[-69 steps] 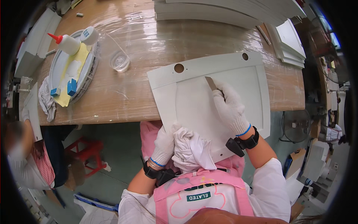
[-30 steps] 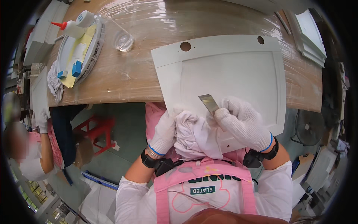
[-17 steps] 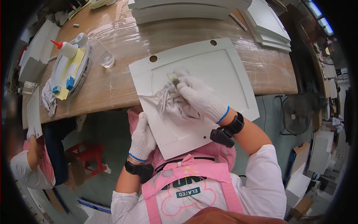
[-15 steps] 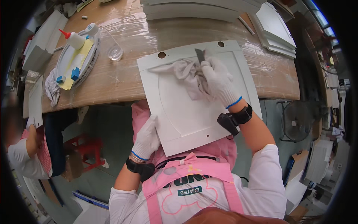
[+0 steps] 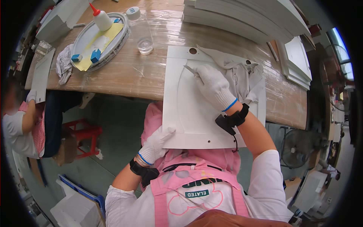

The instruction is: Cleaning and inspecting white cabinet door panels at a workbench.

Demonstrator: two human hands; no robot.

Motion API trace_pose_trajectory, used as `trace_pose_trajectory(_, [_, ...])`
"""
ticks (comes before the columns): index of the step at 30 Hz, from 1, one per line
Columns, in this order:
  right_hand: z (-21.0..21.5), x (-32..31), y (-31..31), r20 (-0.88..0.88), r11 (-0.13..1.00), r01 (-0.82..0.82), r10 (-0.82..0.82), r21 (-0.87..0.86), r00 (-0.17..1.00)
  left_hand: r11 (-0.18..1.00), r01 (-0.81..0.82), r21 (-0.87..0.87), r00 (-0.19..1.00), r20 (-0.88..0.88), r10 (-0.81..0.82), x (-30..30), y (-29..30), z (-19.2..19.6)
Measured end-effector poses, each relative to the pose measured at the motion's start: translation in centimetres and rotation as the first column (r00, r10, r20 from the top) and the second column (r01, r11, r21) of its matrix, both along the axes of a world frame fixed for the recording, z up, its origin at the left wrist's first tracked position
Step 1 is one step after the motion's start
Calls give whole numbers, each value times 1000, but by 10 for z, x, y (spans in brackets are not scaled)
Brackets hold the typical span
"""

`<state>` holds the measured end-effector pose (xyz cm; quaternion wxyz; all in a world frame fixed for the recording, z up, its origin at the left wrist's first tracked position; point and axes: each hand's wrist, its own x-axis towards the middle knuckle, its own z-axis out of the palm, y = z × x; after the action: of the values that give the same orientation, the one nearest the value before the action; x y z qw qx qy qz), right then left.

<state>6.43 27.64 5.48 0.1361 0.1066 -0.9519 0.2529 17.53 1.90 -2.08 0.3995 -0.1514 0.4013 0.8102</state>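
A flat white panel [image 5: 196,113] with round holes and a curved line on its face rests on my lap and against the table edge. My left hand [image 5: 157,145], in a white knit glove, grips its lower left corner, the thumb lying on the face. My gloved right hand [image 5: 213,84] is closed around a thin grey blade [image 5: 190,69]. The blade's tip points to the upper left, close above the curved line; I cannot tell if it touches. A crumpled pale cloth [image 5: 245,81] lies on the panel's right side, beside my right hand.
On the wrapped table [image 5: 159,75], a round lid [image 5: 117,49] carries a red-tipped white glue bottle [image 5: 102,20] and blue blocks [image 5: 95,56]. Nearby stand a clear bottle [image 5: 145,43] and a rag [image 5: 65,64]. White panels [image 5: 242,19] are stacked behind. A co-worker [image 5: 28,125] sits left.
My right hand has moved off the cloth toward the panel's left, swinging the blade to point left. The cloth now lies farther right. The panel sits straighter; my left thumb has come onto its face.
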Motion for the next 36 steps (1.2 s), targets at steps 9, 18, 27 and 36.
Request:
trace_pose_trajectory(9, [-9, -40, -6, -8, 949, -109, 116, 296, 993, 947, 319, 23, 948, -10, -319, -20, -5, 41])
trace_pose_trajectory(18, [-7, -56, 1, 2, 952, -222, 227, 211, 974, 951, 303, 59, 953, -43, -301, -23, -2, 45])
trace_pose_trajectory(27, [-6, -46, -15, 77, 937, -277, 267, 211, 961, 958, 277, 77, 961, -22, -277, -21, -6, 39])
trace_pose_trajectory(36, [3, -40, -11, 74, 936, -282, 273, 209, 959, 955, 294, 50, 956, -22, -293, -21, -6, 37])
